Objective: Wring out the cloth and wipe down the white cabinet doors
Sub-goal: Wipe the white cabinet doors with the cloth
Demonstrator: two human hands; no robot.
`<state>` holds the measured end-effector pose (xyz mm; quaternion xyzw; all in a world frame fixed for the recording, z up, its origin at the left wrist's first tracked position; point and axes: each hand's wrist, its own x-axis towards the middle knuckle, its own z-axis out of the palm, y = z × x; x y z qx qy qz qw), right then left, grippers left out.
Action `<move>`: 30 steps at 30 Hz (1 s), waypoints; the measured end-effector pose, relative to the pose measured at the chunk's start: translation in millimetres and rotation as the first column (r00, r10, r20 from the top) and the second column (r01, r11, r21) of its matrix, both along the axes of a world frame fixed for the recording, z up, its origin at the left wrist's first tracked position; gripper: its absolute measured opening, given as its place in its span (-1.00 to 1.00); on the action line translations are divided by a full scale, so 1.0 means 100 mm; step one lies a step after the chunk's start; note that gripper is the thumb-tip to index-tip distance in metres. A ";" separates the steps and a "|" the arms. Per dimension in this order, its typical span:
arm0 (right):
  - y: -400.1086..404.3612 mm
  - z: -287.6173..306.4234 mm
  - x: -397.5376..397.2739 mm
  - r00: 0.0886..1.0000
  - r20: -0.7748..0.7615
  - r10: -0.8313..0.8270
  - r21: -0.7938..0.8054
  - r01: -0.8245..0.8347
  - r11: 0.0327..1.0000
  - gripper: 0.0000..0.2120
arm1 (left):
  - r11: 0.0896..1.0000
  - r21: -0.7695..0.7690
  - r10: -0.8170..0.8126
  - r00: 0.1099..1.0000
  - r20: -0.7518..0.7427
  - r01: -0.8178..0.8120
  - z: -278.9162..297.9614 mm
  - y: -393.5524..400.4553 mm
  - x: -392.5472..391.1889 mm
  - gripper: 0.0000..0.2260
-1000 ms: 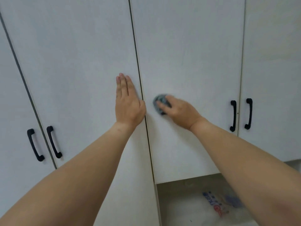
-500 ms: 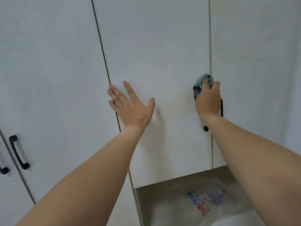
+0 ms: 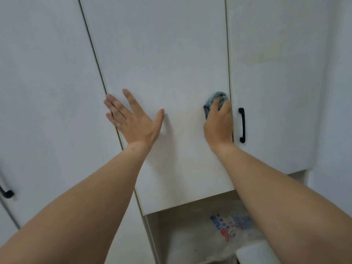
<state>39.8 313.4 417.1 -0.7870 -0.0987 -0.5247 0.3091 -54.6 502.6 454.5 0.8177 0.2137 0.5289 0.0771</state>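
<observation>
My right hand [image 3: 219, 122] presses a bunched blue-grey cloth [image 3: 215, 100] against the right edge of the middle white cabinet door [image 3: 162, 54], and only the cloth's top shows above my fingers. With its fingers spread, my left hand [image 3: 133, 119] rests flat on the same door's left edge, over the seam with the left door [image 3: 47, 82]. The right door [image 3: 276, 73] carries a black handle [image 3: 242, 125] just right of my right hand.
Below the middle door is an open recess holding a clear plastic bag with blue and red print [image 3: 226, 225]. Another black handle [image 3: 6, 193] shows at the far left edge. A white wall [image 3: 335, 111] bounds the right side.
My right hand has slid the cloth from the middle door's left part to its right edge, then slightly down. My left hand shifted onto the middle door and spread its fingers. The view panned right.
</observation>
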 end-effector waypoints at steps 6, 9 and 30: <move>0.76 -0.51 -0.38 0.910 0.295 0.292 -0.515 -0.106 0.851 -0.58 | 0.987 0.109 -0.117 0.993 -0.006 0.117 -0.13 0.34 -0.45 -0.18; 0.73 -0.05 -0.31 0.851 0.390 0.351 -0.602 -0.052 0.797 -0.58 | 0.988 0.150 -0.040 0.998 -0.055 0.048 -0.20 0.58 -0.63 -0.21; 1.34 -0.67 -0.81 0.796 0.168 0.581 -0.840 -0.193 0.508 -0.64 | 0.952 0.283 -0.050 0.972 -0.231 0.116 -0.46 1.09 -0.83 -0.19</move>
